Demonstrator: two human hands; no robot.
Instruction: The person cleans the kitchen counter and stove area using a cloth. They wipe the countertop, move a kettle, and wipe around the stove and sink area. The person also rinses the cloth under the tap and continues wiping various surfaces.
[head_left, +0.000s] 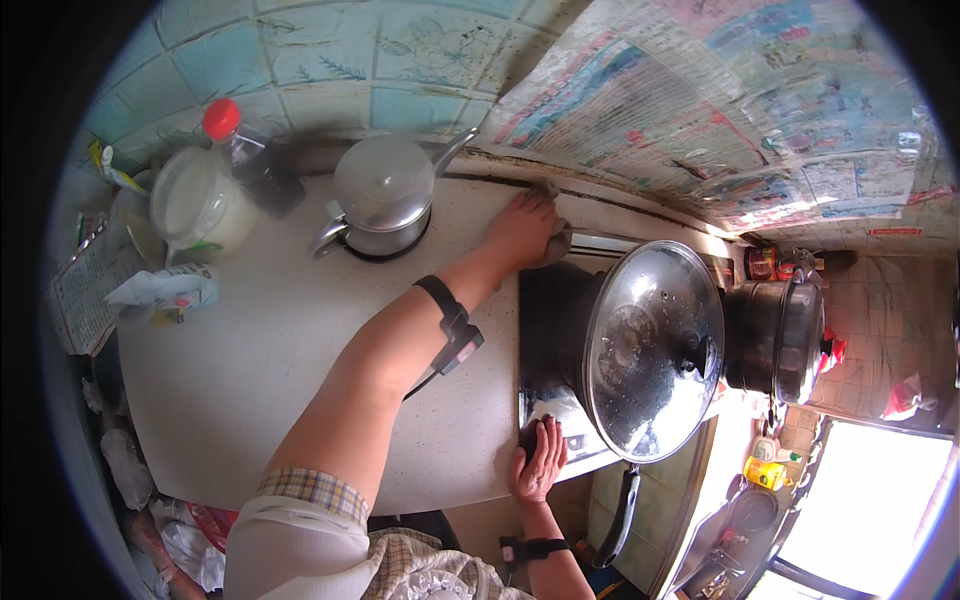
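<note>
My left hand (529, 225) reaches across the white countertop (300, 367) to the back ledge, its fingers on a crumpled dark grey cloth (557, 244) that shows on both sides of them. My right hand (541, 459) lies at the front left corner of the glass-topped stove (559, 412), fingers extended; whether it holds anything is not visible. On the stove, right of both hands, sits a large wok with a glass lid (649, 352), its black handle (621, 517) pointing down in the view. A lidded metal kettle (384, 195) stands left of my left hand.
At the left are a red-capped bottle of dark liquid (262, 169), a clear plastic tub (199, 199) and a plastic packet (169, 287). A metal pot (772, 337) stands beyond the wok. Printed paper (637, 112) covers part of the tiled wall. A bright window is at lower right.
</note>
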